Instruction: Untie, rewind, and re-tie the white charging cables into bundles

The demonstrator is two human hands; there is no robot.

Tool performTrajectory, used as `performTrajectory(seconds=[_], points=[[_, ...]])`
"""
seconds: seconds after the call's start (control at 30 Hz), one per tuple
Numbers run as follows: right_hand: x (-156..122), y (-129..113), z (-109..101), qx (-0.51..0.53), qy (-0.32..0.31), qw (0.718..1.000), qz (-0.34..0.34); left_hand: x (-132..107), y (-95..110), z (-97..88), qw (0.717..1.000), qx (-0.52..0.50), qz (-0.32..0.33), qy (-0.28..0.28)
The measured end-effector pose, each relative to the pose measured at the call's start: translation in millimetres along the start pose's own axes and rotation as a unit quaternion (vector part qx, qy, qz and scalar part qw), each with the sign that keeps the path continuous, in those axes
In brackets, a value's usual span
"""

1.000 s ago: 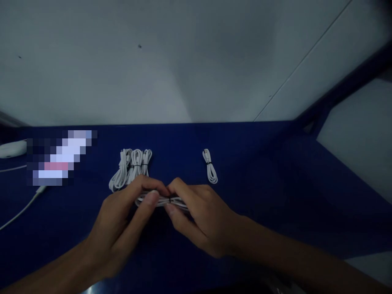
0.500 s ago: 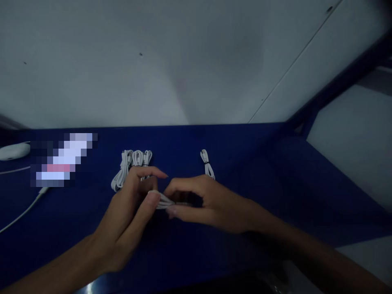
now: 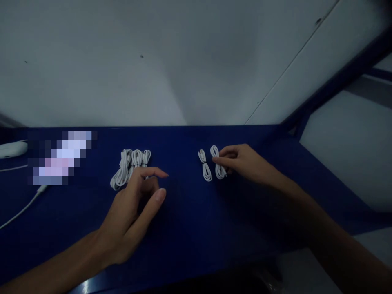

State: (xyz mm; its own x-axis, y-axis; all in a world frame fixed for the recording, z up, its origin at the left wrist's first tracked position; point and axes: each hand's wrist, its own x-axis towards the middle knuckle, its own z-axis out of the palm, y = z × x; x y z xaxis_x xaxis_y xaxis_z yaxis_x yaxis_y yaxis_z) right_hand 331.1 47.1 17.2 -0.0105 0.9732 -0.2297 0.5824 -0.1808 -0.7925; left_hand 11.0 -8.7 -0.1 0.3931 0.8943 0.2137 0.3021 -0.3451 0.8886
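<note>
My right hand point(image 3: 240, 161) pinches a coiled white cable point(image 3: 219, 168) between thumb and fingers, at the right of the blue table point(image 3: 180, 228). Just left of it lies another white cable bundle point(image 3: 205, 166), tied round its middle with a black tie. My left hand point(image 3: 139, 208) hovers over the left half of the table, thumb and index finger apart and holding nothing. Behind its fingers rests a group of bundled white cables point(image 3: 125, 168), side by side, partly covered by the hand.
At the left a blurred-out, bright device point(image 3: 64, 157) has a white cord point(image 3: 23, 214) plugged into its near end. A white rounded object point(image 3: 12, 150) sits at the far left edge. A pale wall point(image 3: 153, 90) rises behind the table, and a blue frame stands at the right.
My right hand has carried the cable from between both hands to the right, beside the other tied bundle. The left hand has let go of it and stays nearly in place.
</note>
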Motion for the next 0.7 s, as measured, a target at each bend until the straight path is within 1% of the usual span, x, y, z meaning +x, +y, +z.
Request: performTrajectory(seconds=[0.07, 0.17, 0.3, 0.43, 0.63, 0.7], points=[[4.9, 6.1, 4.9, -0.012, 0.006, 1.0, 0.004, 0.2, 1.4, 1.4, 1.0, 0.007, 0.008, -0.004], [9.8, 8.1, 8.9, -0.035, 0.02, 0.999, 0.005, 0.3, 2.2, 1.7, 1.0, 0.017, 0.019, -0.006], [13.5, 5.3, 10.5, -0.058, 0.017, 0.998, 0.005, 1.0, 4.1, 0.2, 0.999, 0.03, 0.031, -0.01], [13.7, 1.5, 12.3, -0.078, 0.018, 0.997, 0.0, 2.1, 5.5, -1.9, 0.997, 0.04, 0.057, -0.017], [9.9, -3.2, 13.0, -0.11, 0.047, 0.993, -0.008, 2.5, 1.2, -3.4, 0.995, 0.069, 0.062, -0.035], [9.2, -3.7, 13.4, -0.114, 0.048, 0.992, -0.012, 2.2, -0.1, -2.9, 0.995, 0.077, 0.061, -0.036]])
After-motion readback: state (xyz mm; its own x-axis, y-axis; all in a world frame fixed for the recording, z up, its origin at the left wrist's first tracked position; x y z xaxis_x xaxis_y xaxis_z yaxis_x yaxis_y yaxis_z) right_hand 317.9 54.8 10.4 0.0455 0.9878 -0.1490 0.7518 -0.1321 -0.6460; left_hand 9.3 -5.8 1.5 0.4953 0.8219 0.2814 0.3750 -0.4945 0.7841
